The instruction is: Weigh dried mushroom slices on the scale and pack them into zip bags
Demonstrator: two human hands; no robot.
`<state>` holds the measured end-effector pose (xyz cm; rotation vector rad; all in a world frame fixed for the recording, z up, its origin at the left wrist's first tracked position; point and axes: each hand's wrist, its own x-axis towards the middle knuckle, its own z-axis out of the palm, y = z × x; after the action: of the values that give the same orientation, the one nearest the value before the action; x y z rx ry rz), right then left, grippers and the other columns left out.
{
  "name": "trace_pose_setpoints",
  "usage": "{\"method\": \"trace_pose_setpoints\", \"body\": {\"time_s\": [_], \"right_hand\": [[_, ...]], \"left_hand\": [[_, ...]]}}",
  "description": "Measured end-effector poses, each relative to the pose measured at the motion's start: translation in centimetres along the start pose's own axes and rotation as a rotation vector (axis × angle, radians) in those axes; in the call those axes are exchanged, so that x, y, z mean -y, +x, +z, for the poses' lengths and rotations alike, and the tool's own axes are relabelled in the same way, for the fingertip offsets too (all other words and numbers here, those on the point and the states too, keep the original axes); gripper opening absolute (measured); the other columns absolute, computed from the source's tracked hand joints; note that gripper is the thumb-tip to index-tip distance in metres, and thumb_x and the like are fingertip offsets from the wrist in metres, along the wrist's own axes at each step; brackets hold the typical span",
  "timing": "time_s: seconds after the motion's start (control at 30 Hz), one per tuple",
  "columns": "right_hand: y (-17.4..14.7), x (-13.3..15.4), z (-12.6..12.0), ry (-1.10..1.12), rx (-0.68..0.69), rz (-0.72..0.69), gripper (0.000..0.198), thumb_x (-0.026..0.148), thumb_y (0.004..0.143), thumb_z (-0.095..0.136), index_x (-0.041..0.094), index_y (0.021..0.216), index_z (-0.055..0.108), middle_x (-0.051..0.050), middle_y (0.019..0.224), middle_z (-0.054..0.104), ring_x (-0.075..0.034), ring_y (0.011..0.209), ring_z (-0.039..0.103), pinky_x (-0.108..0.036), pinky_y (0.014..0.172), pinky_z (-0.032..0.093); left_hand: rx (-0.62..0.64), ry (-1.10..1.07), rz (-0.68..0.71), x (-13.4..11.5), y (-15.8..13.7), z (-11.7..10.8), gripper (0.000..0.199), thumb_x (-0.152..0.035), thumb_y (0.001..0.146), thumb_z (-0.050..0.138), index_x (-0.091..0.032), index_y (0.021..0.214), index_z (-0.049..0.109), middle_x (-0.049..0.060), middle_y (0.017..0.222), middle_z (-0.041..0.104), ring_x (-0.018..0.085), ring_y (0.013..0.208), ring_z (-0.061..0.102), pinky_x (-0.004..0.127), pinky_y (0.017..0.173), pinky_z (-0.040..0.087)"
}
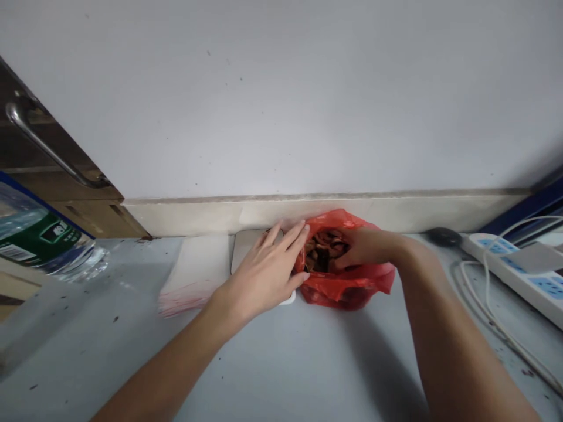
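A red plastic bag (347, 296) stands gaped on the table near the wall, holding brown, dried-looking pieces (324, 249). My right hand (358, 249) reaches down into it, with the fingertips hidden among the pieces. At the bag's left side is my left hand (268, 272), fingers stretched out and thumb apart, the fingertips against the bag's rim. Beneath that hand lies a flat metal-topped device with a white edge (246, 243), mostly covered, possibly a small scale. Farther left is a stack of white paper pouches (197, 269) with pinkish edges.
A large clear bottle with a green label (48, 234) is at the left, beside a wooden cabinet with a metal handle (53, 152). On the right are a white power strip (519, 269), a pale cable (488, 310) and a black rounded object (443, 237). The wall (281, 105) closes off the back.
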<state>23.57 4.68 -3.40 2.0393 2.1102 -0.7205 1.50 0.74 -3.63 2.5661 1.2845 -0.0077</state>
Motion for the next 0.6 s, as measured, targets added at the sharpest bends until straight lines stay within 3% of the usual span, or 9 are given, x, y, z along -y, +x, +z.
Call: {"method": "trace_pose_setpoints", "body": {"time_s": [0.07,0.13,0.27,0.33,0.43,0.6], "right_hand": [[-0.2,0.0,-0.2,0.030,-0.015,0.012,0.059,0.028,0.070,0.075,0.025,0.129,0.068,-0.007,0.102,0.076,-0.029,0.096,0.073,-0.037,0.078,0.056],[-0.7,0.2,-0.6,0.058,-0.089,-0.018,0.051,0.023,0.075,0.069,0.023,0.126,0.068,-0.007,0.098,0.076,-0.027,0.090,0.072,-0.034,0.073,0.054],[-2.1,1.0,-1.3,0.119,-0.189,-0.114,0.045,0.022,0.078,0.067,0.027,0.122,0.068,-0.003,0.094,0.076,-0.023,0.082,0.069,-0.030,0.067,0.051],[-2.8,1.2,-1.3,0.089,-0.155,-0.166,0.031,0.022,0.078,0.066,0.028,0.108,0.071,-0.002,0.091,0.076,-0.022,0.079,0.068,-0.029,0.064,0.049],[-3.9,1.3,-1.0,0.025,-0.138,-0.271,0.005,0.021,0.082,0.062,0.024,0.082,0.066,-0.002,0.084,0.072,-0.019,0.073,0.062,-0.028,0.061,0.045],[-5.8,0.6,0.1,-0.081,0.113,-0.311,0.023,0.006,0.083,0.053,0.021,0.067,0.060,0.001,0.066,0.062,-0.013,0.057,0.045,-0.027,0.050,0.030]], "left_hand": [[-0.041,-0.003,0.032,-0.3,-0.2,-0.1,0.069,-0.034,0.106,0.051,-0.021,0.167,0.021,0.010,0.177,0.011,0.038,0.162,0.006,0.058,0.123,0.037],[-0.112,-0.010,0.124,-0.5,-0.4,0.0,0.060,-0.035,0.104,0.055,-0.027,0.161,0.037,0.009,0.175,0.020,0.038,0.162,0.007,0.058,0.122,0.039],[-0.173,0.027,0.366,-0.6,-0.5,0.7,0.027,-0.031,0.094,0.073,-0.022,0.119,0.073,0.012,0.148,0.055,0.035,0.158,0.023,0.052,0.123,0.040],[-0.160,0.101,0.443,-0.4,-0.4,1.2,0.010,-0.011,0.091,0.070,-0.019,0.094,0.076,0.011,0.126,0.067,0.033,0.153,0.033,0.048,0.123,0.040],[-0.114,0.143,0.521,-0.1,-0.4,1.8,0.027,0.005,0.086,0.062,-0.019,0.081,0.073,0.006,0.103,0.074,0.029,0.142,0.048,0.041,0.117,0.045],[0.025,0.036,0.516,-0.2,-1.3,1.6,0.024,0.000,0.091,0.061,-0.019,0.084,0.074,0.002,0.093,0.075,0.020,0.104,0.070,0.030,0.088,0.055]]}}
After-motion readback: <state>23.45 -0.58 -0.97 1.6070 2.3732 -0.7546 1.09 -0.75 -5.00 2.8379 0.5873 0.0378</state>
